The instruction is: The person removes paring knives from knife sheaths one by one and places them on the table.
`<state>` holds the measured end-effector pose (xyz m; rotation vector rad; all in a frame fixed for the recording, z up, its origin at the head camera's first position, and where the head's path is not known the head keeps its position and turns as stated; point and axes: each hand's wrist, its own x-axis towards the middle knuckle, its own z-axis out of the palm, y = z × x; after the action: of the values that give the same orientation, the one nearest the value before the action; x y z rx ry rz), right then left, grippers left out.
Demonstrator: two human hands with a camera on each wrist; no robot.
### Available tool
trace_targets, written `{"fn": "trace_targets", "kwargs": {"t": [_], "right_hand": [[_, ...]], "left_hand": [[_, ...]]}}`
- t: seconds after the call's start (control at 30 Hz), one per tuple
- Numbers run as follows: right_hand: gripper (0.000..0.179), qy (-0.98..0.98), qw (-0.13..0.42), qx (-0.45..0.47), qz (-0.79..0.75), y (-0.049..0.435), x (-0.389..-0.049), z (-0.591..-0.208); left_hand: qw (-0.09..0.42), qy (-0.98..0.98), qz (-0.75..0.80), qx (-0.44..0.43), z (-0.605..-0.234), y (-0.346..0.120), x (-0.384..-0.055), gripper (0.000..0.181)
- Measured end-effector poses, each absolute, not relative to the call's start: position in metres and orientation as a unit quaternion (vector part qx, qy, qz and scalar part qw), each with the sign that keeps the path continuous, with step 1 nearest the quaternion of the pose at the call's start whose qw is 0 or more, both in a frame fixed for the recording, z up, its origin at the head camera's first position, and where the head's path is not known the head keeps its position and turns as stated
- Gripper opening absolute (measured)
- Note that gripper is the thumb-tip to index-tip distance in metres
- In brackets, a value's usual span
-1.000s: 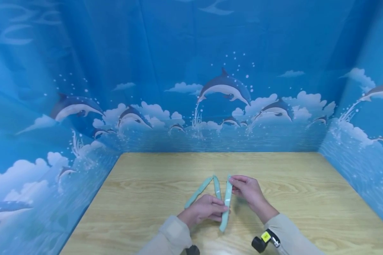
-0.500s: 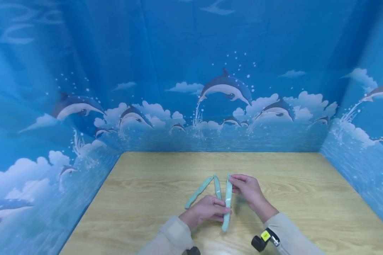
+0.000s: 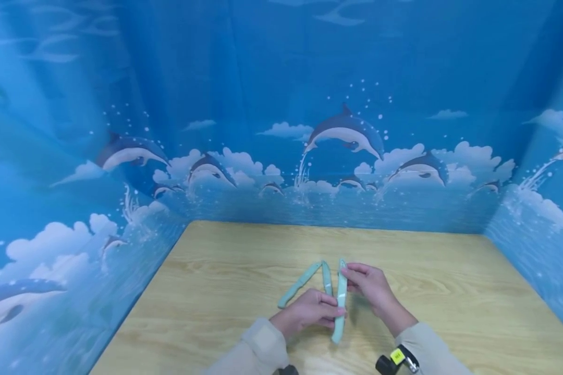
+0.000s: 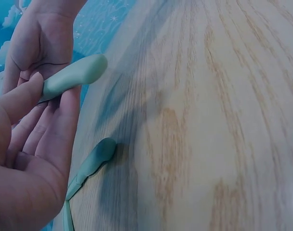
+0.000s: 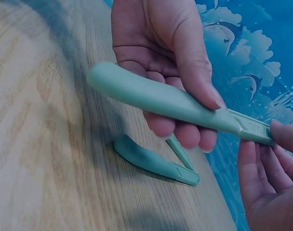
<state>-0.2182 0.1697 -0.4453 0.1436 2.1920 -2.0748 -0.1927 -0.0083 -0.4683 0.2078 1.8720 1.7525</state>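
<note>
A pale green slim plastic tool (image 3: 342,286) is held up between both hands. Its thick handle is rounded and slightly curved; the narrow, flat end bears raised marks, seen in the right wrist view. My left hand (image 3: 309,312) grips the handle around its middle, the thumb lying on top. At the far end my right hand (image 3: 375,289) pinches the flat part (image 5: 255,129) between thumb and fingers. Behind the left hand, on the table, lies a matching green handle (image 3: 300,285) with another green strip (image 3: 327,278), their far ends meeting in a narrow V.
The wood-grain table (image 3: 216,276) reaches back to a blue curtain (image 3: 262,94) printed with dolphins and clouds, which also rises along the left and right sides. Dark camera mounts sit on both wrists, the right one carrying a yellow tag (image 3: 397,356).
The head view has turned slightly, so the scene sits a little further right. Both hands keep the same hold on the green tool, which has barely moved.
</note>
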Motion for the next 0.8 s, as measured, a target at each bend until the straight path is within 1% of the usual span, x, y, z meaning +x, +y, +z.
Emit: {"fn": "trace_targets", "kwargs": {"t": [0.37, 0.5, 0.6, 0.8], "right_hand": [[0.043, 0.708, 0.074, 0.033, -0.701, 0.1699, -0.2157, -0.4511], [0.045, 0.708, 0.076, 0.020, -0.702, 0.1700, -0.2159, -0.4536], [0.044, 0.709, 0.076, 0.025, -0.700, 0.1689, -0.2160, -0.4531], [0.041, 0.714, 0.071, 0.041, -0.695, 0.1659, -0.2178, -0.4518]], "left_hand": [[0.266, 0.698, 0.662, 0.062, -0.4678, -0.0073, -0.1911, 0.018], [0.261, 0.692, 0.670, 0.065, -0.4688, -0.0067, -0.1900, 0.021], [0.256, 0.693, 0.671, 0.065, -0.4692, -0.0059, -0.1887, 0.024], [0.246, 0.695, 0.674, 0.052, -0.4683, -0.0037, -0.1863, 0.023]]}}
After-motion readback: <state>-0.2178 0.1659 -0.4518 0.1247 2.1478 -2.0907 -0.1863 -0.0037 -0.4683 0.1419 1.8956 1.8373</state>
